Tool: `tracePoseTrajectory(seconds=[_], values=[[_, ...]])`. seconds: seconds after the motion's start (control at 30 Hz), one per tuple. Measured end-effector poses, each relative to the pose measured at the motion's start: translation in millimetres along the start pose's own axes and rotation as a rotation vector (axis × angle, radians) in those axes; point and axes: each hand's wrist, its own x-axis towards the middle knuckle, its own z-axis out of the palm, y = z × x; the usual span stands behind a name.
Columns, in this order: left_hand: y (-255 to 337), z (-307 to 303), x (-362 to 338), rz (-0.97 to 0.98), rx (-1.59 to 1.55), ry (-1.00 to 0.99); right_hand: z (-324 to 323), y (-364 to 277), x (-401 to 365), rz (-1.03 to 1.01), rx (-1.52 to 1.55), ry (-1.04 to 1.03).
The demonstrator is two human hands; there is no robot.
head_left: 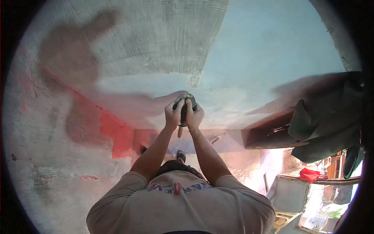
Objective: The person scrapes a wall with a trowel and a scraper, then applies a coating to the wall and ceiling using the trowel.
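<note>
Both of my hands grip one dark, rounded tool in front of the painted wall. A tan stick-like handle pokes out below it. My left hand is closed on its left side and my right hand on its right, with the thumbs lying on top, close together. The exact kind of tool I cannot tell. Just above it in this view is a small pale patch, at the lower end of a grey, streaked area that borders light blue paint.
Red paint shows on the grey wall at left. Dark cloth hangs at right by a brown recess. Lower right are a red cloth, a glass-topped piece and a chair. My shoe shows below my hands.
</note>
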Motion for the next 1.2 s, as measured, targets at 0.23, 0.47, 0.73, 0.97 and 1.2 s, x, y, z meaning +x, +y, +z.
tracePoseTrajectory(seconds=[0.23,0.47,0.73,0.97,1.2], values=[[4,8,5,0.060,-0.074,0.036,-1,-5,5,0.053,0.043,-0.051],[41,14,30,0.141,0.060,0.036,1,-50,33,-0.068,0.034,-0.065],[42,20,27,0.195,-0.018,0.043,5,-42,34,-0.051,0.067,-0.046],[86,20,22,-0.245,-0.351,-0.065,-22,-77,43,0.075,0.120,-0.226],[124,-1,20,-0.563,-0.710,-0.257,-45,-100,44,0.490,0.597,-0.524]])
